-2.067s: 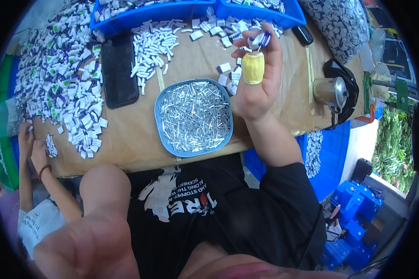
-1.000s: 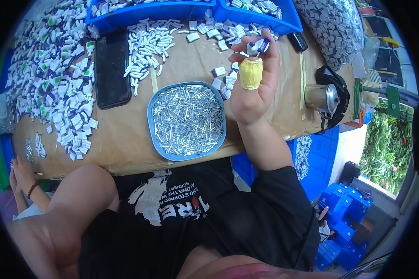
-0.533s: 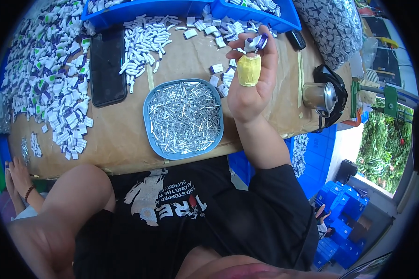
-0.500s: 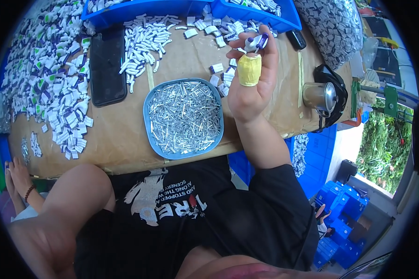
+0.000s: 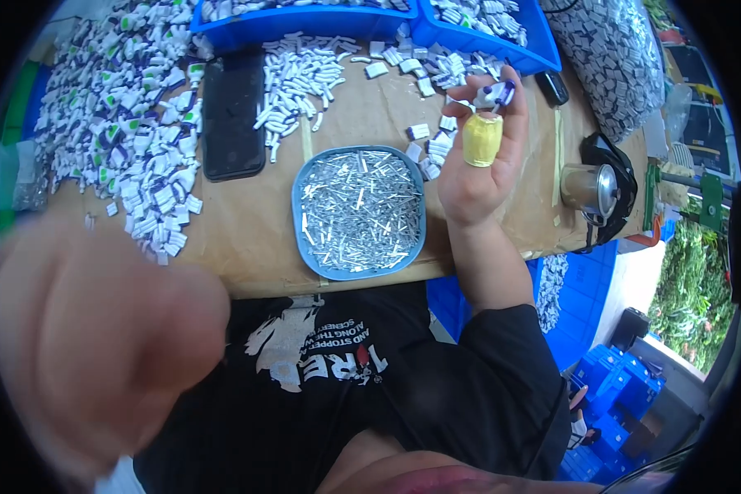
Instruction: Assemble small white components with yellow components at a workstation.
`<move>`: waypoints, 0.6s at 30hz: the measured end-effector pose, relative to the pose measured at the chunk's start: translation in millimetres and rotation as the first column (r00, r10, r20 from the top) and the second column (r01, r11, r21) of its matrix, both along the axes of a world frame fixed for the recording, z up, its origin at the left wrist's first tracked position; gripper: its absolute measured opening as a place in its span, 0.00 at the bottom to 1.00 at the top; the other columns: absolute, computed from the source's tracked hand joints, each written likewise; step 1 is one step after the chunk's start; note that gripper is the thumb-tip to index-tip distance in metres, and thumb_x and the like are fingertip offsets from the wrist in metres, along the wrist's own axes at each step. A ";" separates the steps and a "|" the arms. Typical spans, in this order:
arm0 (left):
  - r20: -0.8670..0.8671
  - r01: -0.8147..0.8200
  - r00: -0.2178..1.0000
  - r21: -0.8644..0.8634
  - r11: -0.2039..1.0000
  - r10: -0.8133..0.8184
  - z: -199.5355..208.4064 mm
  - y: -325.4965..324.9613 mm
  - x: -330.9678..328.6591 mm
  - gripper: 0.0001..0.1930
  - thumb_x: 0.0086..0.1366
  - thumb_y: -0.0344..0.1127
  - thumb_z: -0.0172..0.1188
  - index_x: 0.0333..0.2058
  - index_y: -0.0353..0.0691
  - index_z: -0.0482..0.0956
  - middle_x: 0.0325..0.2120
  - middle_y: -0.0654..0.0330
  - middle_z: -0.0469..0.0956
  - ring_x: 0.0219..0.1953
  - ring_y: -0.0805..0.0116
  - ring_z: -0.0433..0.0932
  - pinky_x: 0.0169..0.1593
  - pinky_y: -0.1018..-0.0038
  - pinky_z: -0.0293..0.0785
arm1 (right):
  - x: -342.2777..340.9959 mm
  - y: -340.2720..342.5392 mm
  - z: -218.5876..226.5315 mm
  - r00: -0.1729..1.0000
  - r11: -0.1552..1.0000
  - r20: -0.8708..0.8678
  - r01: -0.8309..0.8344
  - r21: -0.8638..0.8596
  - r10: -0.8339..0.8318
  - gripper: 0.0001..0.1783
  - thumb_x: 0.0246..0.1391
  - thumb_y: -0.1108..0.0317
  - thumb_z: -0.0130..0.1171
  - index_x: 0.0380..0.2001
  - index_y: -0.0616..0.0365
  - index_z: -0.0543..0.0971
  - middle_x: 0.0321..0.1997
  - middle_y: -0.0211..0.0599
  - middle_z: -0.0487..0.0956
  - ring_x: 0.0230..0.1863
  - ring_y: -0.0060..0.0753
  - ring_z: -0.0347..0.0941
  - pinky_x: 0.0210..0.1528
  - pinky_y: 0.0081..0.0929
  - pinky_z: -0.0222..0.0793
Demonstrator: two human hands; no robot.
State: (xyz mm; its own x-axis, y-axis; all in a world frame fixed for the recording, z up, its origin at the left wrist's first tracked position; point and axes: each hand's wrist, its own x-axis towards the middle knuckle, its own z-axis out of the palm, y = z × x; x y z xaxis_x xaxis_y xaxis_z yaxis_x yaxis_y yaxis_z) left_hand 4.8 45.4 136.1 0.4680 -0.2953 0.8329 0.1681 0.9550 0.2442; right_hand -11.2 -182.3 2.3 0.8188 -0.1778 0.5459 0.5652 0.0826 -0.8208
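Note:
My right hand [image 5: 474,196] is raised over the right part of the table, palm up. Its fingers are closed on a small white-and-purple plastic piece [image 5: 494,95], and yellow tape [image 5: 482,140] wraps the thumb. My left hand [image 5: 107,337] looms large and smeared by motion at the lower left, close to the camera, its fingers unreadable. Between the hands stands a blue tray [image 5: 298,216] full of short metal pins [image 5: 361,210]. Loose white pieces [image 5: 438,148] lie beside my right hand. Slim curved white pieces [image 5: 292,90] are heaped beyond the tray.
A large pile of white, purple and green pieces [image 5: 132,107] covers the table's left. A black phone [image 5: 233,115] lies beside it. Blue bins [image 5: 305,26] line the back. At right are a bulging clear bag [image 5: 609,66], a black device [image 5: 552,88] and a metal cup [image 5: 583,188].
My left arm has swung up, bringing the hand near the camera. The view has shifted so the table sits farther right. My right hand keeps its hold. Another person's hands at left no longer show.

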 end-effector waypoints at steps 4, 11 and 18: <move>-0.295 -0.114 0.945 0.108 0.988 0.141 -32.8 -16.1 -14.1 0.06 0.56 0.29 0.60 0.23 0.45 0.73 0.25 0.69 0.68 0.15 0.83 0.64 0.18 0.82 0.60 | -3.0 -2.4 0.6 0.999 0.999 -0.018 0.033 0.030 -0.032 0.30 0.56 0.66 0.47 0.62 0.61 0.57 0.54 0.41 0.69 0.50 0.34 0.67 0.51 0.30 0.63; -0.364 0.165 0.928 0.193 0.967 -0.086 -53.7 -37.7 0.4 0.06 0.62 0.40 0.56 0.35 0.49 0.71 0.25 0.74 0.62 0.17 0.85 0.57 0.24 0.83 0.53 | -2.5 -0.5 1.0 0.999 0.997 -0.030 0.045 0.057 -0.043 0.35 0.52 0.63 0.50 0.62 0.63 0.56 0.53 0.41 0.69 0.50 0.34 0.68 0.50 0.28 0.64; -0.312 0.216 0.940 0.233 0.948 -0.137 -54.0 -47.8 -6.1 0.06 0.64 0.43 0.54 0.36 0.51 0.72 0.24 0.73 0.61 0.16 0.84 0.55 0.25 0.84 0.53 | -3.0 -0.1 1.7 0.998 0.996 -0.012 0.065 0.054 -0.065 0.32 0.52 0.68 0.45 0.61 0.64 0.56 0.51 0.41 0.69 0.48 0.33 0.69 0.47 0.26 0.65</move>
